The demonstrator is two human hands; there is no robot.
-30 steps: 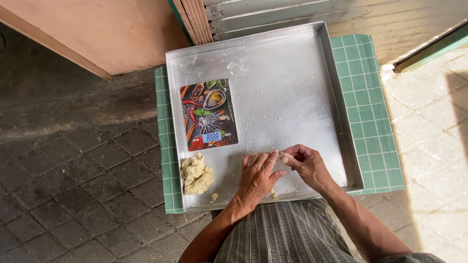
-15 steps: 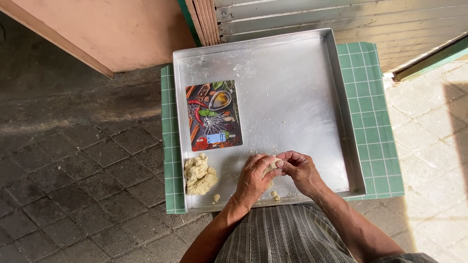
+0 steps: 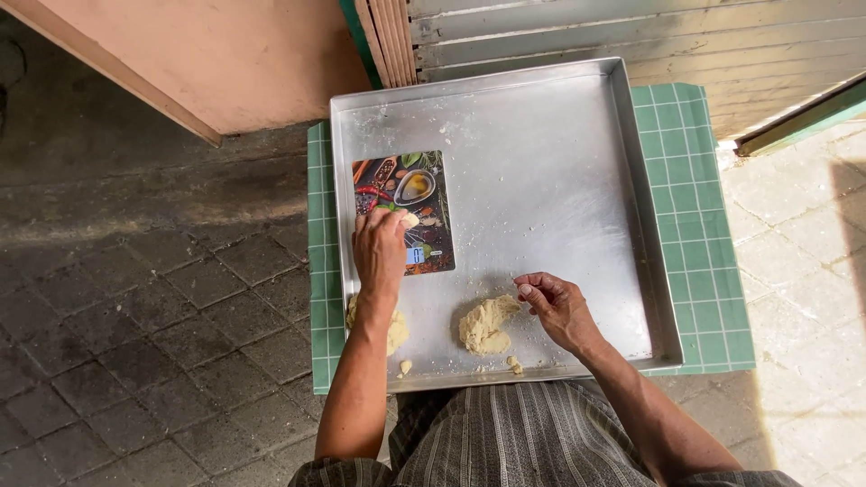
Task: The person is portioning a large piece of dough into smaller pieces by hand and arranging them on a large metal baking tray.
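My left hand (image 3: 379,245) has moved off, now pinching a small dough piece (image 3: 410,219) over the scale (image 3: 403,212); my right hand (image 3: 555,307), fingers loosely curled, rests beside the dough lump (image 3: 485,326) in the tray (image 3: 541,144).

Silver tray (image 3: 541,162), green-checked mat (image 3: 695,180), pale yellow dough (image 3: 485,326)
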